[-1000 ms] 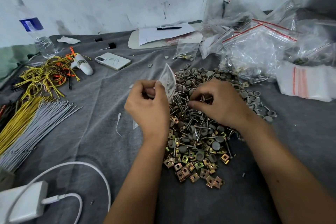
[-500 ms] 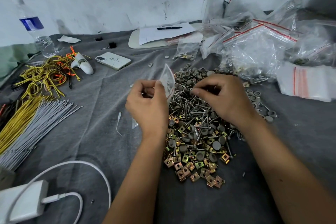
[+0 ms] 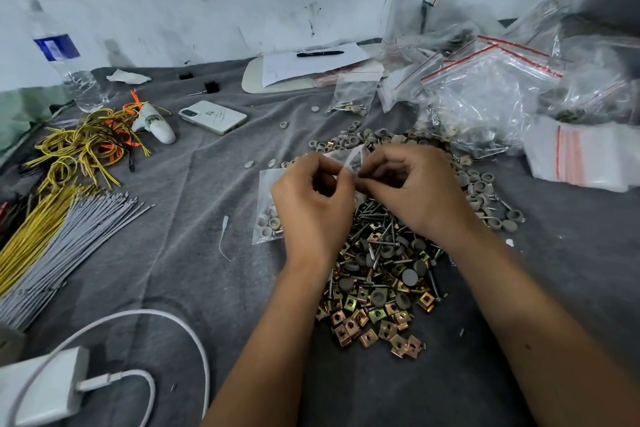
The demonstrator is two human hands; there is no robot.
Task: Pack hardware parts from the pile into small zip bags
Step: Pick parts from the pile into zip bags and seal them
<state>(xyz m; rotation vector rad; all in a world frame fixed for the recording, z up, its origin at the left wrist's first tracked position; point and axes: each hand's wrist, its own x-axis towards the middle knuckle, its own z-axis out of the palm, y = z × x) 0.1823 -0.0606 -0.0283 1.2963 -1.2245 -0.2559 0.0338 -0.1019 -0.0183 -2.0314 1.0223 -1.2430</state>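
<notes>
Both hands are working on one small zip bag [image 3: 268, 204], held just above the near-left edge of the pile [image 3: 384, 267] of screws, gold square clips and gray round caps on the gray cloth [image 3: 180, 253]. The left hand [image 3: 311, 204] is pinching the top of the bag with curled fingers, and the bag is hanging down to the left with a few gray caps sitting at its bottom. The right hand [image 3: 412, 187] is right beside it, with fingertips pressed together at the bag's mouth. It looks like it is pinching a small part there, maybe a screw, but the part is too small to tell. So the step seems to be dropping a part into the bag. Next, the right hand is probably going to need to let the part fall in, then reach back to the pile for another. The left hand is going to need to hold the mouth open and level so nothing spills out.
</notes>
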